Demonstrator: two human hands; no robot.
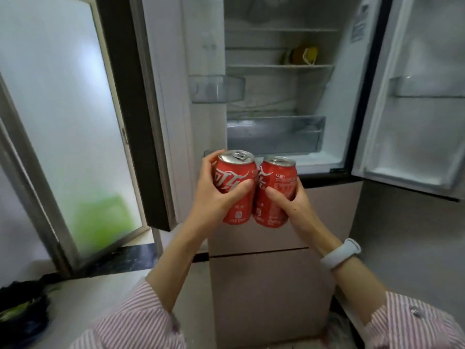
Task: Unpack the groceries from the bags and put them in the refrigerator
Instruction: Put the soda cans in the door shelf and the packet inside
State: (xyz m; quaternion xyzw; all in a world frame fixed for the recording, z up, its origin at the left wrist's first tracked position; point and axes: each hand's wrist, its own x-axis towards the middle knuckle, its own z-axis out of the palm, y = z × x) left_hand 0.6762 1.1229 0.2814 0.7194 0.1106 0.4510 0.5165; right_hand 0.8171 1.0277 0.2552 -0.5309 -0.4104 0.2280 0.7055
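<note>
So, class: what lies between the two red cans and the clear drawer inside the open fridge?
Nothing in the head view: between the left can, the right can and the clear drawer only the fridge's bare white floor ledge shows.

Both cans are bright red with white script, the left can (pixel 234 187) and right can (pixel 275 191) each silver on top. Sleeves (pixel 141 321) are pink-and-white pinstripe, wristband (pixel 341 253) pale grey. Fridge interior (pixel 276 96) is white, its lower drawers (pixel 264 285) dusty pink. Something yellow (pixel 305 55) sits on a shelf, and a green blur (pixel 105 220) shows behind the frosted window.
</note>
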